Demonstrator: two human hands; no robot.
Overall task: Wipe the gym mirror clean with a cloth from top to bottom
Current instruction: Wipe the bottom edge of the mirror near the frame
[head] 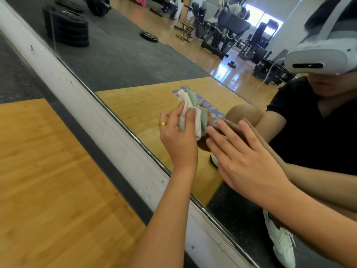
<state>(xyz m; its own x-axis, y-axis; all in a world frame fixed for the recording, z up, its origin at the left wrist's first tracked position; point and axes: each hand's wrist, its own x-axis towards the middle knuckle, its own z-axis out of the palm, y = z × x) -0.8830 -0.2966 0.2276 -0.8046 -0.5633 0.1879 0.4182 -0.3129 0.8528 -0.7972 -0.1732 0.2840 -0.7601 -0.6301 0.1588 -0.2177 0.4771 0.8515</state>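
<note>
A: What lies nearest?

B: Wood floor (48,180) at the lower left. A dark strip runs between it and the white frame (116,120) along the foot of the mirror (125,60).

A: And the hands?

B: The left hand (177,136) wears a gold ring (162,124). Its grip is closed round a bunched cloth (186,115), white and pale green, with thumb and fingers pinching it against the glass low down, just above the frame. The right hand (249,161) is just beside it, fingers straight and slightly spread, flat on the mirror and holding nothing.

A: Does anything stand in the way?

B: The left hand hides the near folds of the cloth. The right hand and its arm cover the glass to the right of it.

A: What shows in the glass?

B: Reflections only. A white shoe (280,242) sits low on the right, and blue lettering (218,115) on a wooden floor panel shows behind the cloth. Above the right hand are the person's black shirt (309,132) and a white headset (316,59).

A: And farther off?

B: A stack of plates (67,29) on dark matting, a lone plate (148,36) beyond it, and a barbell (98,5) at the top. At the back stand machines (228,29), with a bright window (258,16) behind them.
</note>
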